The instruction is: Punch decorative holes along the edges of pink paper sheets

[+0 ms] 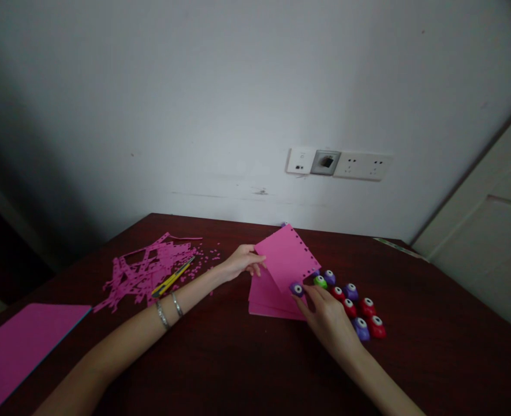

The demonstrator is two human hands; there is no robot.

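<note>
My left hand pinches the left corner of a pink paper sheet, which is tilted above the table. Punched holes run along the sheet's upper right edge. In my right hand is a purple craft punch, gripped between thumb and fingers at the sheet's lower corner. Whether the paper sits inside its slot cannot be made out. Under the raised sheet lies a stack of pink paper. Beside my right hand stand several more punches, among them a green punch, a red punch and a purple punch.
Pink paper scraps and small punched bits spread over the table at left. A yellow utility knife rests among them. Larger pink sheets lie at the near left. Behind the table is a wall with sockets.
</note>
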